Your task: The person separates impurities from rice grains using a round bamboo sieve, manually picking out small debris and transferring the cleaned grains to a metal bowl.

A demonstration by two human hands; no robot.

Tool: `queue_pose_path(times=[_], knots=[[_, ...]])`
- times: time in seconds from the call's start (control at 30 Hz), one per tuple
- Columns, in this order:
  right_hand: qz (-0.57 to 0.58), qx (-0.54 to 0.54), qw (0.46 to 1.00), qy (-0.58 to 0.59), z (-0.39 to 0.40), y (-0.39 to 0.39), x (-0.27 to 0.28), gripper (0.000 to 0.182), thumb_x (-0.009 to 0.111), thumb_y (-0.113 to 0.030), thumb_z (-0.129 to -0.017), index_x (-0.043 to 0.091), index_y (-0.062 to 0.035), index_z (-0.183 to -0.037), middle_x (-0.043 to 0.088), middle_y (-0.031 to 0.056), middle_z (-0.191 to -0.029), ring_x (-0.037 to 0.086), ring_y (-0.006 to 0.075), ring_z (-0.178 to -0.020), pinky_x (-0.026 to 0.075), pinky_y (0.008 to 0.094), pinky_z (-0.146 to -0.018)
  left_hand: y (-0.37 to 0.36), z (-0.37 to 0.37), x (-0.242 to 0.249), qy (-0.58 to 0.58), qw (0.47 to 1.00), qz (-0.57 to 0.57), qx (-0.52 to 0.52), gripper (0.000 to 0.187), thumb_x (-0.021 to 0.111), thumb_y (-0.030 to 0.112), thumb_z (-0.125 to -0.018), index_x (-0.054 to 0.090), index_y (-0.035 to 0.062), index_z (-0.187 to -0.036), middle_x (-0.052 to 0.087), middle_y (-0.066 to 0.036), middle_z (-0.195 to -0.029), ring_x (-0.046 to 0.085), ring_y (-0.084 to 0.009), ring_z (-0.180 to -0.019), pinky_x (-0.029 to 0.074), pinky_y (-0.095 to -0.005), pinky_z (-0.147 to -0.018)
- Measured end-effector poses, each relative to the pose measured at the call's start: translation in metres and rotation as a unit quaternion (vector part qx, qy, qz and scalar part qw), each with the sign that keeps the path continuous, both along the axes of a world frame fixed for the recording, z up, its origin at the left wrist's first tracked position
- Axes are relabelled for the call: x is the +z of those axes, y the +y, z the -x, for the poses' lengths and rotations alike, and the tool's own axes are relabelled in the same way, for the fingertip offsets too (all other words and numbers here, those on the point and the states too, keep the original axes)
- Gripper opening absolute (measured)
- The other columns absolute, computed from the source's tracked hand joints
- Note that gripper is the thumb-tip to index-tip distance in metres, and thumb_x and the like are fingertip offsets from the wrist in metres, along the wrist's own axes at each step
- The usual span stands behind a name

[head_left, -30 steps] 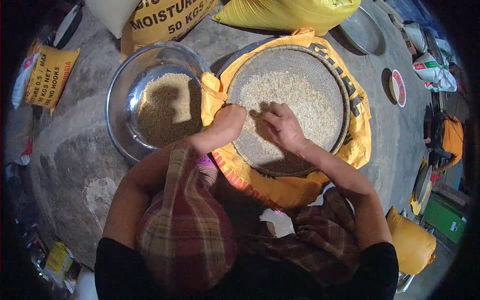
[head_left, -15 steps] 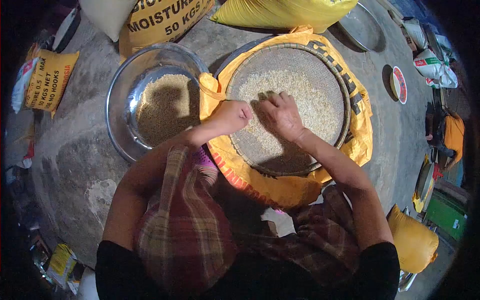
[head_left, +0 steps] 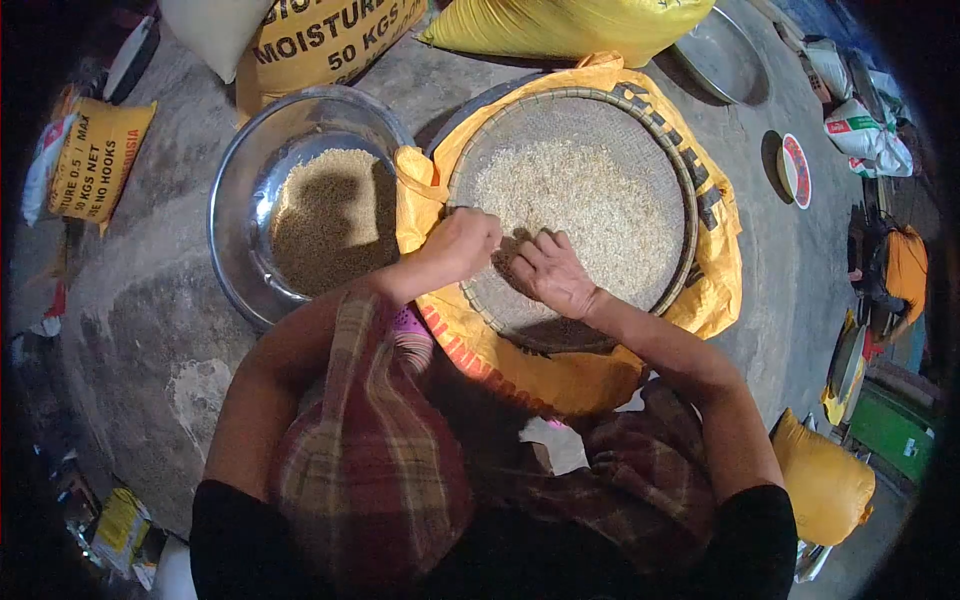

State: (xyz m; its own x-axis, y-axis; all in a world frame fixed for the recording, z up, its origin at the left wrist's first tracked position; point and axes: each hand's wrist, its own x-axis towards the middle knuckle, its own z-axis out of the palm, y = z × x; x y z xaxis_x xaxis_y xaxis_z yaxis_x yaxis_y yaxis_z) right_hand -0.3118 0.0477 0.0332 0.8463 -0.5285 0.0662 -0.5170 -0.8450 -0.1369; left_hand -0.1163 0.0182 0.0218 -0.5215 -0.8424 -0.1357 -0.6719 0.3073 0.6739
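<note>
A round woven tray (head_left: 690, 225) holds a spread of pale grains (head_left: 610, 210) and rests over a yellow-orange sack (head_left: 720, 270). At the tray's left edge is my left hand (head_left: 465, 243), its fingers curled closed; what they hold, if anything, is hidden. My right hand (head_left: 552, 275) is low over the grains in the tray's lower left part, fingers bent down towards them, their tips hard to make out. To the left stands a metal basin (head_left: 235, 215) with brown grain (head_left: 325, 205) in it.
Full sacks (head_left: 335, 45) and a yellow sack (head_left: 560, 30) stand beyond the tray. A metal pan (head_left: 725, 60) and a small red-rimmed bowl (head_left: 796, 172) lie to the right. An orange sack (head_left: 822, 480) sits lower right. A person in orange (head_left: 905, 275) is at the far right.
My right hand has moved down and slightly left over the grains. My left hand has shifted a little left and down, towards the tray's edge.
</note>
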Motion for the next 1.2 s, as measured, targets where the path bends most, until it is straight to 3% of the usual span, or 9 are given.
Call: queue_pose_path(times=[0.2, 0.3, 0.63, 0.73, 0.8, 0.83, 1.07, 1.13, 1.2], knots=[[0.008, -0.088, 0.996, -0.017, 0.012, -0.007, 0.009, 0.021, 0.052, -0.013, -0.069, 0.052, -0.0064, -0.089, 0.047, 0.0075, -0.086, 0.044, 0.0222, -0.082, 0.033, 0.0348, -0.071, -0.012, -0.001, 0.01, 0.126, 0.961, -0.215, 0.123, 0.009, 0.055, 0.008, -0.077, 0.06, 0.0012, -0.082, 0.059, -0.009, -0.073, 0.06, -0.0181, -0.074, 0.048, -0.0291, -0.064], [0.036, -0.125, 0.99, -0.049, 0.0, -0.019, 0.008, 0.022, 0.052, -0.014, -0.072, 0.053, -0.0062, -0.092, 0.048, 0.0073, -0.09, 0.044, 0.0223, -0.083, 0.034, 0.0345, -0.073, -0.016, -0.002, 0.004, 0.381, 0.786, -0.451, 0.183, 0.021, 0.056, 0.006, -0.078, 0.053, -0.0028, -0.097, 0.058, -0.01, -0.083, 0.058, -0.0172, -0.076, 0.049, -0.0288, -0.069], [-0.065, -0.177, 0.979, -0.082, 0.018, -0.02, 0.025, 0.019, 0.056, -0.006, -0.072, 0.054, -0.0069, -0.09, 0.052, 0.0098, -0.091, 0.049, 0.0264, -0.082, 0.04, 0.0372, -0.07, -0.038, 0.024, 0.016, 0.211, 0.929, -0.261, 0.153, 0.012, 0.058, 0.009, -0.08, 0.058, 0.0008, -0.088, 0.06, -0.004, -0.074, 0.058, -0.0124, -0.07, 0.048, -0.0268, -0.063], [-0.235, -0.318, 0.892, -0.22, 0.027, -0.026, 0.022, 0.011, 0.055, 0.001, -0.076, 0.05, -0.0043, -0.085, 0.055, 0.0099, -0.079, 0.055, 0.0239, -0.071, 0.046, 0.0346, -0.063, -0.055, 0.042, 0.007, 0.209, 0.97, -0.085, 0.091, 0.012, 0.061, 0.01, -0.077, 0.059, 0.0017, -0.084, 0.062, -0.008, -0.073, 0.06, -0.0147, -0.069, 0.047, -0.0286, -0.062], [-0.505, -0.373, 0.647, -0.434, 0.034, -0.036, 0.016, 0.008, 0.052, 0.001, -0.082, 0.047, -0.0028, -0.078, 0.055, 0.0069, -0.069, 0.058, 0.0175, -0.062, 0.048, 0.0295, -0.059, -0.064, 0.049, 0.006, 0.092, 0.995, -0.001, 0.047, 0.014, 0.065, 0.013, -0.074, 0.06, 0.0017, -0.079, 0.062, -0.013, -0.075, 0.061, -0.0193, -0.069, 0.047, -0.0313, -0.063], [-0.52, -0.36, 0.638, -0.439, 0.039, -0.04, 0.016, 0.014, 0.054, -0.001, -0.083, 0.044, -0.0027, -0.073, 0.055, 0.0034, -0.068, 0.056, 0.0112, -0.063, 0.048, 0.0245, -0.059, -0.069, 0.05, 0.002, 0.092, 0.995, 0.001, 0.047, 0.014, 0.065, 0.013, -0.074, 0.06, 0.0017, -0.079, 0.062, -0.013, -0.075, 0.061, -0.0193, -0.069, 0.047, -0.0313, -0.063], [-0.297, -0.366, 0.837, -0.278, 0.034, -0.06, 0.019, 0.008, 0.061, -0.002, -0.077, 0.055, -0.0017, -0.083, 0.057, 0.0064, -0.071, 0.057, 0.013, -0.066, 0.047, 0.0274, -0.061, -0.084, 0.039, 0.011, 0.036, 0.998, -0.011, 0.048, 0.018, 0.064, 0.02, -0.076, 0.063, 0.0019, -0.075, 0.062, -0.012, -0.07, 0.06, -0.019, -0.063, 0.047, -0.031, -0.06], [-0.253, -0.343, 0.855, -0.295, 0.033, -0.062, 0.007, 0.013, 0.062, -0.001, -0.074, 0.058, -0.0017, -0.086, 0.059, 0.0111, -0.074, 0.059, 0.0193, -0.067, 0.047, 0.0305, -0.063, -0.089, 0.037, 0.006, 0.242, 0.917, -0.286, 0.135, 0.009, 0.065, 0.01, -0.069, 0.065, 0.0037, -0.075, 0.062, -0.007, -0.066, 0.058, -0.0162, -0.058, 0.047, -0.0285, -0.054], [-0.175, -0.297, 0.907, -0.24, 0.033, -0.064, 0.003, 0.01, 0.06, 0.001, -0.073, 0.059, -0.0011, -0.082, 0.061, 0.0136, -0.078, 0.059, 0.0246, -0.069, 0.047, 0.0317, -0.064, -0.088, 0.036, 0.005, 0.283, 0.886, -0.324, 0.17, 0.006, 0.061, 0.007, -0.071, 0.063, 0.0017, -0.074, 0.059, -0.003, -0.064, 0.054, -0.0094, -0.056, 0.045, -0.0236, -0.052]])
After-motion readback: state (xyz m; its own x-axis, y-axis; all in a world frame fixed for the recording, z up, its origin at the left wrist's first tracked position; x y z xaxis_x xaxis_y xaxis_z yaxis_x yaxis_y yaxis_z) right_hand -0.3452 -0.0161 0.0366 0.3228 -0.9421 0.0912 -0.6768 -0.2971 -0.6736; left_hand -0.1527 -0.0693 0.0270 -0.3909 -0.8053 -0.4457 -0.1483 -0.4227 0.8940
